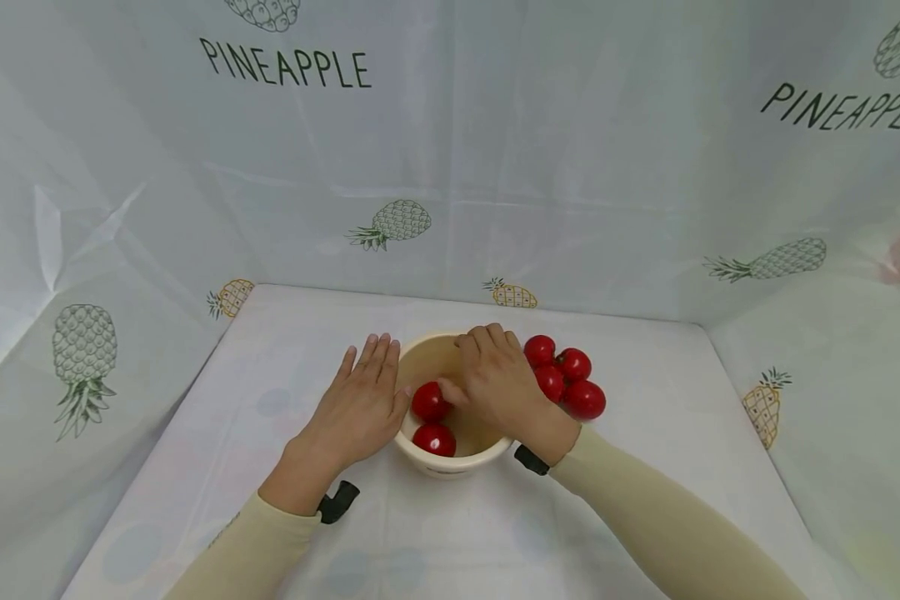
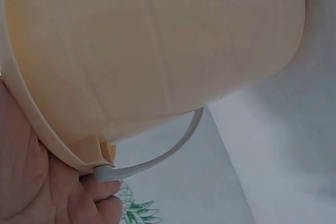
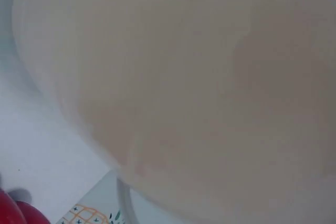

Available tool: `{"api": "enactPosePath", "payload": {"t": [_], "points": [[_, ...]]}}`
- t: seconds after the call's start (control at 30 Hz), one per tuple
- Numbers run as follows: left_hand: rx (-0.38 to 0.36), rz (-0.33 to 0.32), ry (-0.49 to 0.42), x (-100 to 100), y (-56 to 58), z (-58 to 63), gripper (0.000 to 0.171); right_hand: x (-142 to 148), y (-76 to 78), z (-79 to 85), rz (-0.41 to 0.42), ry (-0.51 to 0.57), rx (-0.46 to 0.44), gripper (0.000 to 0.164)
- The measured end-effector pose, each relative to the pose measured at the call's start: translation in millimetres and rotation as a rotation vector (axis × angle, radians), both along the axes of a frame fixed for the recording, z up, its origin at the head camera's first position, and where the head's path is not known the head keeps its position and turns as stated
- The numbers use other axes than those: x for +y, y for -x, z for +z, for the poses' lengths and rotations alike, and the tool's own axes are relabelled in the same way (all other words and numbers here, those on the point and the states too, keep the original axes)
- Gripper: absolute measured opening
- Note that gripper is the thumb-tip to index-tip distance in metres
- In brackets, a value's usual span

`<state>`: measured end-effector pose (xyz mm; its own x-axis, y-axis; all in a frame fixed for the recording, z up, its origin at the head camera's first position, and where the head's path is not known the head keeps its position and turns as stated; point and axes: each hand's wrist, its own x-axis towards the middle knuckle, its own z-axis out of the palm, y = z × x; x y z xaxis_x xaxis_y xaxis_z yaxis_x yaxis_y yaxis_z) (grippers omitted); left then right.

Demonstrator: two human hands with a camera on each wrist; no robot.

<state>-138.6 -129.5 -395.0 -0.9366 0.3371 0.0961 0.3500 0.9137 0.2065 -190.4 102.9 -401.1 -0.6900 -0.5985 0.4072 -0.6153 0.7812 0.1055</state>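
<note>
A cream plastic bucket point(image 1: 450, 467) stands upright on the table, with two shiny red tomatoes point(image 1: 434, 439) visible inside. Its outer wall point(image 2: 173, 40) and thin grey handle point(image 2: 163, 156) show in the left wrist view. My left hand point(image 1: 363, 408) lies along the left rim, fingers straight, palm touching the bucket. Across the right rim, my right hand point(image 1: 498, 379) holds the bucket, thumb inside near a tomato point(image 1: 429, 402) and fingers bent at the far side. The right wrist view is filled by the bucket wall point(image 3: 173, 77); the right hand is hidden there.
Several red tomatoes point(image 1: 585, 400) lie clustered on the table right of the bucket, beside my right wrist. A white sheet point(image 1: 570, 167) with pineapple prints hangs behind the white-covered table point(image 1: 645, 467) and along both sides.
</note>
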Motion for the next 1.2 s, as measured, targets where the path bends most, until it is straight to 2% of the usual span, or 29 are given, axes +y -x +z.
{"api": "enactPosePath", "payload": {"t": [0.2,0.33,0.43,0.63,0.8,0.97,1.2], "points": [[-0.01,0.009,0.001,0,-0.2,-0.1,0.073,25,-1.2,1.2,-0.025,0.15,0.095,0.053],[-0.008,0.009,-0.003,0,0.1,-1.3,0.073,57,0.1,-4.5,-0.048,0.231,0.182,0.054],[-0.006,0.008,-0.007,1,0.5,-1.4,0.073,86,-0.1,-12.8,-0.09,0.26,0.212,0.054],[-0.006,0.006,-0.014,1,0.7,-1.6,0.073,143,-7.6,-29.5,-0.227,0.168,0.15,0.062],[-0.01,0.009,-0.018,1,-0.2,-2.0,0.073,175,-15.5,-44.1,-0.29,0.108,0.116,0.07],[-0.015,0.011,-0.018,1,-0.2,-1.9,0.073,191,-20.1,-62.7,-0.325,0.085,0.079,0.075],[-0.022,0.011,-0.016,1,0.2,-1.5,0.073,192,-23.8,-84.5,-0.365,0.036,0.002,0.08]]}}
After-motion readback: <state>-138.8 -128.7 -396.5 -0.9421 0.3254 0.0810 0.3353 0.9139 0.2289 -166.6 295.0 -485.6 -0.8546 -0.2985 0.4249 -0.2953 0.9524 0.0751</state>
